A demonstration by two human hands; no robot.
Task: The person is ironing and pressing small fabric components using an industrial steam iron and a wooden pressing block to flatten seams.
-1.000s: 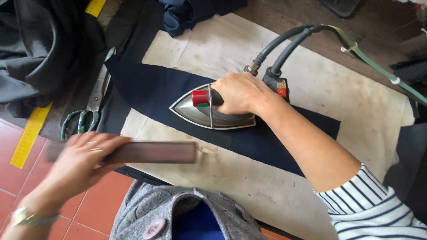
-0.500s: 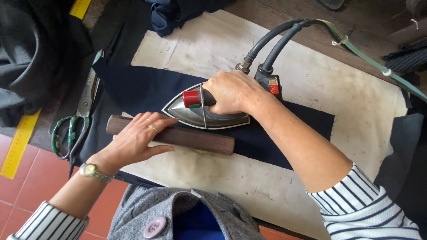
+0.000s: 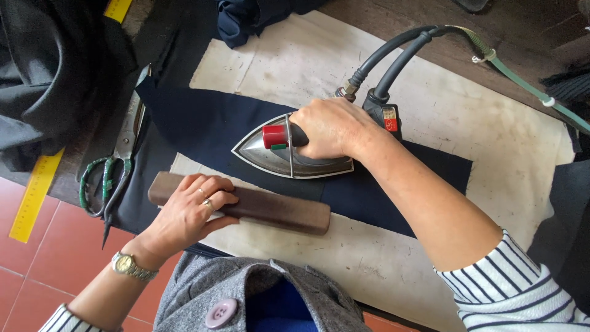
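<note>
Far left: yellow ruler hanging off the table edge over the red tile floor, dark grey cloth bunched above it. Next over, scissors with green handles, lying flat, blades pointing away along the edge of the navy fabric.

Left hand: palm down, fingers curled over the left end of a brown wooden block, pressing it flat. Rings on two fingers, watch on the wrist. Block lies along the near edge of the navy fabric, just in front of the iron, not touching it.

Centre: iron, steel body, tip pointing left, sitting flat on the navy fabric. Red knob on the handle front.

Right hand: closed tight around the iron handle. Striped sleeve pushed up the forearm.

Fabric is spread across a stained white pad. Two grey hoses run from the iron's back end up and right; a green cord runs off alongside.
</note>
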